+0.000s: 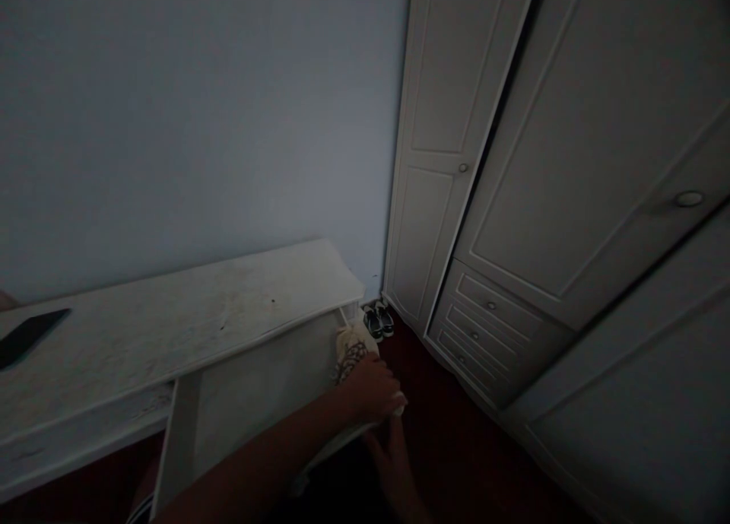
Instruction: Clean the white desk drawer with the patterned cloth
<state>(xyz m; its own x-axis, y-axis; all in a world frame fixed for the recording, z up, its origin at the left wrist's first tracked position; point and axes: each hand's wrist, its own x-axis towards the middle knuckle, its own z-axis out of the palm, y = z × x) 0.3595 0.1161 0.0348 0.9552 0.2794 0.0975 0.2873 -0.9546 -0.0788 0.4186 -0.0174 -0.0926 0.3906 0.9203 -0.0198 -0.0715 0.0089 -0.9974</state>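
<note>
A white drawer (pixel 256 387) is pulled out of a worn white desk (pixel 274 281). My left hand (pixel 370 387) reaches across the drawer to its far right corner, fingers closed over a light cloth with a brown pattern (pixel 350 350). The cloth bunches in the corner and partly hangs beyond the fingers. Below that corner, my right hand (pixel 393 463) comes up from underneath, thumb and fingers against the drawer's edge. Dim light hides part of its grip.
A dark flat device (pixel 31 335) lies on the desk's left part. Black and white shoes (pixel 379 320) stand on the dark red floor (pixel 445 440) beyond the desk. Tall white wardrobes (pixel 513 166) with small drawers (pixel 479 334) line the right side. A pale wall (pixel 199 113) rises behind.
</note>
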